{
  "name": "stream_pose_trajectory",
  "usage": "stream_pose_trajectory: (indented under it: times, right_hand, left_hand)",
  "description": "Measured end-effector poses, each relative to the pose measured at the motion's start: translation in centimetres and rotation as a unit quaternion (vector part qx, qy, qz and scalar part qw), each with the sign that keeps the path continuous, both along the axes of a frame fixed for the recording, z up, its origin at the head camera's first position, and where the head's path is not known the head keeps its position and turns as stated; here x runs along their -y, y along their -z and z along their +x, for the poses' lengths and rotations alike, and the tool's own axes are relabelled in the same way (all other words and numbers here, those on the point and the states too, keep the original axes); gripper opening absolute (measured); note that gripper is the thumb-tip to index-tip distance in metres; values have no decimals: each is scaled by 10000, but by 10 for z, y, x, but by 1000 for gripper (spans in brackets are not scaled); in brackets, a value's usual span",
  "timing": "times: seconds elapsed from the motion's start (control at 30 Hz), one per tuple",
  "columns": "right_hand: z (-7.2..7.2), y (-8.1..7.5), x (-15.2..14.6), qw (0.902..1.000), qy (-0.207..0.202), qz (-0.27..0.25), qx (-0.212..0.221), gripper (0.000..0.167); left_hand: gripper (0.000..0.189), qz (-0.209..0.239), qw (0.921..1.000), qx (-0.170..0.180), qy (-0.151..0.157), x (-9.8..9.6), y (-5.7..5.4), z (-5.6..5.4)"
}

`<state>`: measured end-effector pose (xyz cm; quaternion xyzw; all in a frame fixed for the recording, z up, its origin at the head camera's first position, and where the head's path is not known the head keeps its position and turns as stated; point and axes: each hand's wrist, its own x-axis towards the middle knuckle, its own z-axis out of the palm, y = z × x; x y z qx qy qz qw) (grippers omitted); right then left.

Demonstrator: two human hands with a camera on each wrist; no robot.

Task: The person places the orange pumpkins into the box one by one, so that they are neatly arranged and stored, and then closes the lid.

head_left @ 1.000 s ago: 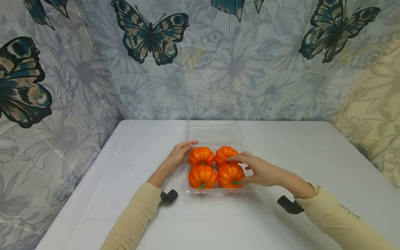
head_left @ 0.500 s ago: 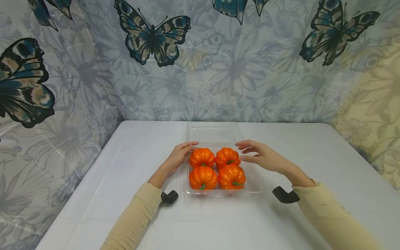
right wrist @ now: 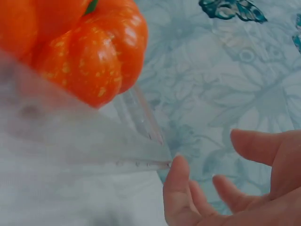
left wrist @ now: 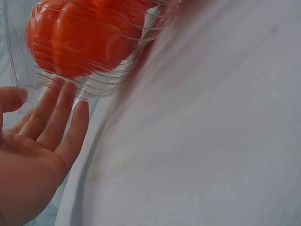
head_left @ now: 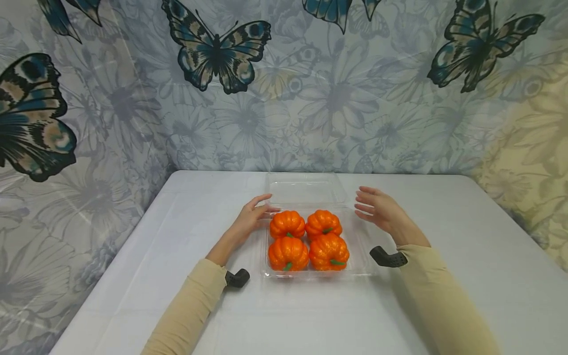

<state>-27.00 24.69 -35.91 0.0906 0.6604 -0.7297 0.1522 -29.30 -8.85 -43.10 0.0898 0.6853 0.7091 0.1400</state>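
Several small orange pumpkins with green stems sit in two rows in a clear plastic clamshell container (head_left: 359, 246), its lid (head_left: 304, 190) folded back behind it. In the head view they show as a front-left pumpkin (head_left: 288, 252), front-right pumpkin (head_left: 329, 250), back-left pumpkin (head_left: 286, 224) and back-right pumpkin (head_left: 323, 223). My left hand (head_left: 247, 220) is at the container's back-left side; in the left wrist view its extended fingertips (left wrist: 68, 89) are right at the ribbed wall. Beyond the back-right corner, my right hand (head_left: 382, 209) holds nothing, fingers spread in the right wrist view.
A white cloth covers the table (head_left: 213, 192). Behind it rises a wall covering (head_left: 337, 98) printed with butterflies and flowers. A black wrist camera mount (head_left: 237, 278) sits on the left wrist, another black mount (head_left: 388, 257) on the right.
My right hand has left the pumpkins on the right and moved back and outward past the container's side. The left thumb and fingers have spread apart slightly. The pumpkins stay put.
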Motion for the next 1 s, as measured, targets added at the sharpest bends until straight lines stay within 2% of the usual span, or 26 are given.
stream_pose_trajectory:
  times: [0.2, 0.33, 0.43, 0.53, 0.67, 0.83, 1.0]
  right_hand:
    - [-5, 9, -5, 9989, 170, -158, 405, 70]
    - [-5, 18, -9, 9986, -37, -199, 489, 68]
    - [-5, 26, -12, 9975, -394, -377, 443, 63]
    - [-6, 33, -13, 9936, -707, -797, 385, 57]
    - [-7, 40, -13, 9885, -979, -1123, 242, 59]
    - [-10, 46, -12, 9911, -908, -968, 74, 62]
    - [-12, 49, -11, 9919, -795, -991, -31, 54]
  left_hand:
    - [65, -330, 9988, 218, -298, 0, -3, -2]
    - [65, -424, 9982, 305, -279, 2, -4, -4]
    - [63, -298, 9984, 419, -241, 3, -4, -6]
    - [61, -138, 9984, 518, -159, 5, -3, -7]
    - [60, 106, 9984, 564, -11, 8, -2, -8]
    - [61, 264, 9983, 485, 176, 12, -2, -7]
    - [56, 391, 9978, 538, -34, 13, -1, -8]
